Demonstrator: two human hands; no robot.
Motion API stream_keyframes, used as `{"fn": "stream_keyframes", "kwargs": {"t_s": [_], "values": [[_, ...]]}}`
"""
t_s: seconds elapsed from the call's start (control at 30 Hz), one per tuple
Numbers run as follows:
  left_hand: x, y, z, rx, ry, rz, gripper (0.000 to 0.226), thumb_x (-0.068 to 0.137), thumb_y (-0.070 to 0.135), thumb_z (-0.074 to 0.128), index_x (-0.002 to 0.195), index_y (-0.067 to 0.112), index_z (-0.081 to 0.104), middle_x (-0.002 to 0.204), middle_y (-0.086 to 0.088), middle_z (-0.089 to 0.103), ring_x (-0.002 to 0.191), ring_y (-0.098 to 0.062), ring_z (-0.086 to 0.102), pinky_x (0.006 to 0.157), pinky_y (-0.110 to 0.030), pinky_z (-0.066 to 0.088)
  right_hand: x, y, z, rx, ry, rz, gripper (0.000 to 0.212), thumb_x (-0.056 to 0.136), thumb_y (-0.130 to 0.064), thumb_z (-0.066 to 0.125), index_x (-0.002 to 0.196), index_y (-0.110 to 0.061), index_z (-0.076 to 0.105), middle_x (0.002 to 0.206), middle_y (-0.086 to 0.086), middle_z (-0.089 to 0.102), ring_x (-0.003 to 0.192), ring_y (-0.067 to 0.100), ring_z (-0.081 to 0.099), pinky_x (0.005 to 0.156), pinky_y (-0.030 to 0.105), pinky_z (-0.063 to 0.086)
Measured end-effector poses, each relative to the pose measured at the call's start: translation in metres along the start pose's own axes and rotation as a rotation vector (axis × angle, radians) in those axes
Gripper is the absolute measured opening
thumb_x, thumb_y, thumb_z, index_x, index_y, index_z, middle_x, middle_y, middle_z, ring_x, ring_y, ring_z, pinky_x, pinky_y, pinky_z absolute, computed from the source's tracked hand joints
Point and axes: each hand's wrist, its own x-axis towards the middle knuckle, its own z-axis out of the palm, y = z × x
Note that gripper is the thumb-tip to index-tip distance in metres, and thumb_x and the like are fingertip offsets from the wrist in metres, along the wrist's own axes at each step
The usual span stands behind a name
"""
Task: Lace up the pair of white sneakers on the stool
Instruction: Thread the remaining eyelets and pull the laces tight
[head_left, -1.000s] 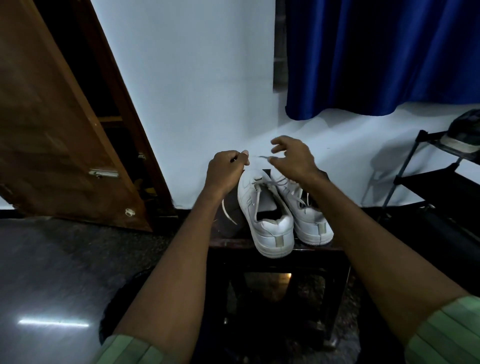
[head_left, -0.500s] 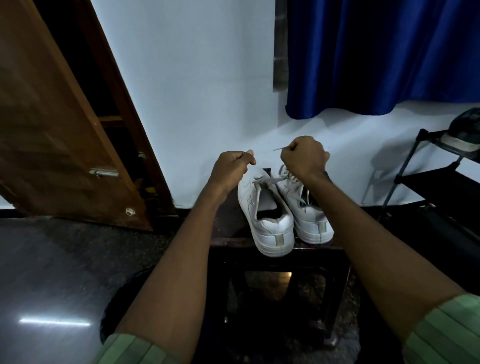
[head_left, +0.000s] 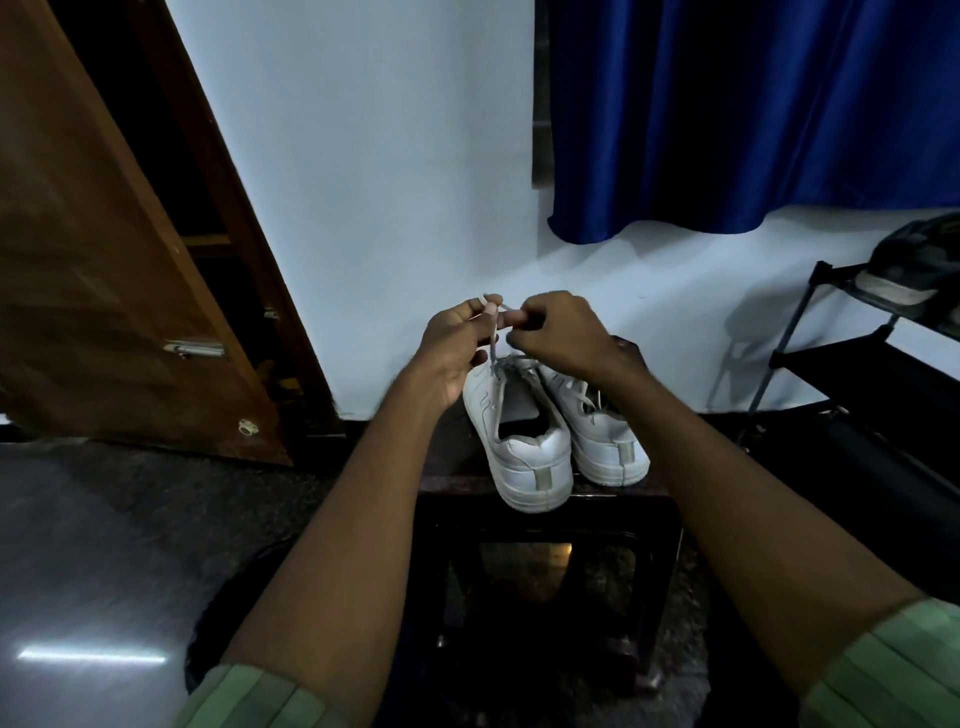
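Note:
Two white sneakers stand side by side, heels toward me, on a dark stool. Above the left sneaker both my hands meet. My left hand pinches the white lace near its end, fingers curled. My right hand pinches the same lace ends just beside it, fingers curled. The lace runs down from my fingers to the left sneaker's eyelets. The right sneaker shows crossed laces, partly hidden behind my right wrist.
A brown wooden door leans open at the left. A blue curtain hangs over the white wall. A black shoe rack with a dark shoe stands at the right. Dark glossy floor surrounds the stool.
My hands, held apart a moment ago with a lace end in each, have come together above the left sneaker, and the lace ends now meet between my fingers.

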Motion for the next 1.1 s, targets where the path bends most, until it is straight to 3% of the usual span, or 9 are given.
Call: {"fn": "stream_keyframes", "kwargs": {"t_s": [0.13,0.27,0.43,0.57,0.73,0.83,0.9,0.97,1.1], "values": [[-0.003,-0.004,0.001,0.237,0.037,0.166,0.011,0.106,0.012,0.055,0.105,0.011,0.067,0.087,-0.005,0.079,0.056,-0.010,0.063,0.057,-0.023,0.047,-0.009,-0.003,-0.010,-0.038,-0.134,0.037,0.012,0.077,-0.029,0.077,0.071,-0.020,0.071,0.072,0.000,0.071,0.071,0.018,0.067,0.068,0.036,0.054],[-0.005,-0.006,0.000,0.203,0.053,0.183,0.008,0.105,0.004,0.055,0.106,0.005,0.062,0.082,-0.012,0.076,0.055,-0.016,0.065,0.059,-0.028,0.057,-0.019,-0.003,-0.016,-0.103,-0.309,0.090,0.024,0.082,-0.034,0.078,0.085,-0.010,0.077,0.076,0.007,0.076,0.067,0.019,0.074,0.065,0.034,0.060],[-0.003,-0.009,0.002,0.200,0.050,0.182,0.023,0.099,-0.007,0.057,0.102,0.015,0.059,0.085,-0.010,0.074,0.069,-0.019,0.073,0.067,-0.028,0.058,-0.024,-0.004,-0.009,-0.126,-0.189,0.094,0.020,0.084,-0.027,0.073,0.083,-0.008,0.080,0.078,0.010,0.077,0.072,0.022,0.073,0.068,0.036,0.059],[-0.001,-0.013,0.007,0.240,0.043,0.182,0.030,0.095,-0.010,0.063,0.100,0.020,0.060,0.091,-0.012,0.073,0.083,-0.027,0.074,0.081,-0.041,0.062,-0.018,0.002,-0.011,-0.011,-0.227,0.224,0.018,0.080,-0.011,0.065,0.087,-0.001,0.079,0.085,0.021,0.076,0.070,0.025,0.067,0.063,0.036,0.053],[0.000,-0.017,0.011,0.337,0.115,0.237,0.034,0.084,-0.007,0.076,0.094,0.021,0.062,0.087,-0.003,0.069,0.080,-0.020,0.068,0.079,-0.040,0.059,-0.013,0.010,-0.018,0.237,-0.239,0.437,0.021,0.089,0.006,0.059,0.102,0.009,0.076,0.085,0.021,0.074,0.067,0.025,0.063,0.060,0.031,0.052],[-0.004,-0.016,0.016,0.450,0.223,0.285,0.030,0.076,0.002,0.086,0.092,0.014,0.064,0.076,0.007,0.062,0.068,-0.009,0.059,0.071,-0.028,0.052,-0.015,0.008,-0.020,0.285,-0.262,0.462,0.021,0.095,0.007,0.054,0.100,0.005,0.074,0.080,0.017,0.069,0.064,0.023,0.062,0.055,0.029,0.054],[-0.007,-0.015,0.020,0.507,0.215,0.310,0.032,0.072,0.003,0.089,0.091,0.010,0.064,0.073,0.004,0.064,0.064,-0.004,0.060,0.064,-0.020,0.048,-0.015,0.008,-0.019,0.305,-0.265,0.469,0.020,0.096,0.008,0.054,0.097,0.003,0.074,0.079,0.016,0.068,0.064,0.023,0.062,0.058,0.029,0.056],[-0.011,-0.016,0.024,0.582,0.203,0.356,0.029,0.070,-0.003,0.085,0.085,0.011,0.064,0.072,0.002,0.066,0.060,0.002,0.060,0.061,-0.018,0.044,-0.014,0.009,-0.017,0.323,-0.258,0.479,0.018,0.097,0.007,0.056,0.094,0.002,0.073,0.080,0.016,0.067,0.068,0.023,0.062,0.062,0.031,0.057],[-0.014,-0.017,0.030,0.711,0.203,0.417,0.031,0.069,-0.010,0.069,0.073,0.020,0.059,0.063,0.012,0.057,0.063,-0.010,0.053,0.061,-0.025,0.039,-0.013,0.012,-0.016,0.321,-0.265,0.482,0.019,0.097,0.007,0.056,0.104,0.007,0.074,0.083,0.018,0.067,0.071,0.023,0.062,0.057,0.029,0.056]]}}
